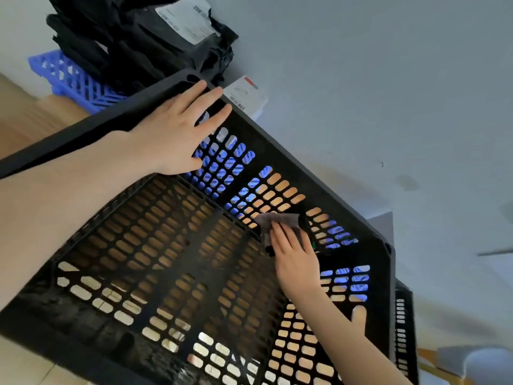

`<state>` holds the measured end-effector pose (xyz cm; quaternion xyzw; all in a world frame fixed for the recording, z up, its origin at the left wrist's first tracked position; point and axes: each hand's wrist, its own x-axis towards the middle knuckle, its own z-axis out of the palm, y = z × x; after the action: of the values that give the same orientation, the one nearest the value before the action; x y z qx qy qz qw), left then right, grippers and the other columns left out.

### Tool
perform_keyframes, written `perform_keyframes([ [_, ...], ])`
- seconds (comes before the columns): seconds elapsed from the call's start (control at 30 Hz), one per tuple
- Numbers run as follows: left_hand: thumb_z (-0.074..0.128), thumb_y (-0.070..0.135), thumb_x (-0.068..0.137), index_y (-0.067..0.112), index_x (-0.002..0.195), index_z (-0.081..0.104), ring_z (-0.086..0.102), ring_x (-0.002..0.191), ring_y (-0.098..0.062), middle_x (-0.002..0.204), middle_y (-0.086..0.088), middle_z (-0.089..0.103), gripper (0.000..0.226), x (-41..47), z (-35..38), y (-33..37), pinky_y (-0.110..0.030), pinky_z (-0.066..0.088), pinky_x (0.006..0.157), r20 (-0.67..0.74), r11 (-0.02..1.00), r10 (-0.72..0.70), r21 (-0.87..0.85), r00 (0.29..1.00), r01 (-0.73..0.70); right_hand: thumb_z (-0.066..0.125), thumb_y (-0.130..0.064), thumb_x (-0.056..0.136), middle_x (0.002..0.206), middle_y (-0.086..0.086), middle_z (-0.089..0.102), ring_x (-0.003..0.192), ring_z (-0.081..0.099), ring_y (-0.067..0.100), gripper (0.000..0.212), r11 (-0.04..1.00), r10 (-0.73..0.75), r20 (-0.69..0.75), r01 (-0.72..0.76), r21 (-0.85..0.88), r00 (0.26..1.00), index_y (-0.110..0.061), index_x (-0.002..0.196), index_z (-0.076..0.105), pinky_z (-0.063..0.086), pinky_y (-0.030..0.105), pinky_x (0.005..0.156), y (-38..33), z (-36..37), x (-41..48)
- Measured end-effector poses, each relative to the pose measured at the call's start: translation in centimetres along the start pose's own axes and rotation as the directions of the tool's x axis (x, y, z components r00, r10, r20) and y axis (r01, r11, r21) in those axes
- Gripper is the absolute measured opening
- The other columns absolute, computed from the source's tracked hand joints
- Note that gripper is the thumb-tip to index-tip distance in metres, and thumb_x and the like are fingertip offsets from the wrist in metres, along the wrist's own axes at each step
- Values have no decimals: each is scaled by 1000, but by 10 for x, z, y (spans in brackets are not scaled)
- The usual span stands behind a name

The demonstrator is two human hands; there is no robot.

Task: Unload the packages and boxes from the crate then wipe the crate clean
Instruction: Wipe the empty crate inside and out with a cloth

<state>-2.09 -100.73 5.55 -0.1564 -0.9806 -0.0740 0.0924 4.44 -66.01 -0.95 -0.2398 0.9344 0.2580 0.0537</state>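
Note:
A big black slotted crate [327, 179] fills the view, with nothing inside it but my right hand and a cloth. My left hand [177, 134] lies flat with spread fingers on the crate's far-left corner rim. My right hand [294, 257] is inside, pressing a small grey cloth [280, 220] against the foot of the far wall where it meets the slotted floor. Black mailer packages [155, 37] with a white label are stacked beyond the crate at the top left.
The package stack rests on a blue plastic crate [69, 79]. A white labelled parcel [245, 97] lies just behind the black crate's far corner. A white wall rises on the right. Wooden floor shows at the left, pale tiles at the bottom left.

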Motion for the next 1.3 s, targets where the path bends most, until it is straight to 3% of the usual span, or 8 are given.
perform_keyframes([
  [0.1, 75, 37, 79, 17, 156, 1, -10, 149, -31, 162, -11, -10, 109, 1, 3, -4, -51, 18, 117, -11, 1000, 18, 2, 1000, -18, 32, -23, 101, 163, 4, 7, 150, 1, 22, 60, 1000, -13, 125, 13, -3, 992, -13, 155, 9, -2, 44, 122, -24, 28, 12],
  [0.2, 76, 36, 78, 17, 156, 2, -10, 149, -32, 163, -11, -9, 109, 1, 4, -6, -51, 21, 116, -15, 1000, 22, 4, 1000, -22, 31, -23, 101, 163, 3, 7, 150, 2, 22, 59, 1000, -5, 130, 4, 11, 992, -14, 155, 10, -2, 43, 122, -31, 30, 18],
  [0.47, 73, 39, 80, 19, 156, -2, -13, 149, -29, 162, -8, -14, 109, 0, -1, -3, -50, 20, 117, 10, 1000, 5, -14, 1000, -5, 43, -24, 97, 158, 3, 30, 148, 21, 20, 55, 998, 54, -226, -58, -10, 973, -14, 151, 33, 4, 44, 122, 27, -46, -12],
  [0.6, 73, 39, 80, 19, 156, 1, -11, 149, -30, 162, -8, -12, 107, 0, -2, -2, -50, 21, 117, -2, 1000, 2, -22, 1000, -2, 49, -22, 95, 156, 4, 33, 146, 26, 22, 56, 997, 68, -283, -75, -17, 957, -13, 149, 37, 10, 49, 121, 31, -50, -14],
  [0.73, 73, 37, 81, 18, 156, 2, -10, 149, -30, 162, -9, -10, 105, 1, -3, -2, -50, 22, 116, -7, 1000, 11, -22, 1000, -11, 48, -21, 93, 158, 6, 28, 148, 19, 26, 59, 997, 72, -236, -72, 8, 969, -12, 150, 34, 4, 50, 121, 3, -23, 4],
  [0.87, 73, 36, 81, 18, 156, 1, -11, 149, -30, 162, -9, -11, 106, 0, 1, -4, -49, 22, 116, -4, 1000, 12, -15, 1000, -12, 48, -23, 96, 157, 5, 31, 147, 22, 24, 57, 997, 9, -39, -6, 73, 999, -14, 150, 35, 10, 48, 121, -36, 20, 20],
  [1.0, 74, 36, 80, 18, 156, 0, -11, 149, -30, 162, -10, -11, 108, 1, 2, -4, -49, 25, 114, -6, 1000, 18, 1, 1000, -18, 32, -22, 100, 164, 1, 5, 150, 2, 21, 61, 998, -35, 82, 31, 51, 996, -15, 156, 10, -8, 43, 118, -45, 45, 31],
  [1.3, 75, 38, 79, 19, 156, -1, -13, 149, -28, 162, -7, -15, 109, -1, -3, -1, -50, 23, 116, 17, 999, 3, -32, 1000, -2, 46, -23, 97, 158, 3, 30, 147, 23, 20, 53, 1000, 30, -183, -28, 14, 983, -14, 149, 38, 16, 45, 121, 19, -30, -7],
])
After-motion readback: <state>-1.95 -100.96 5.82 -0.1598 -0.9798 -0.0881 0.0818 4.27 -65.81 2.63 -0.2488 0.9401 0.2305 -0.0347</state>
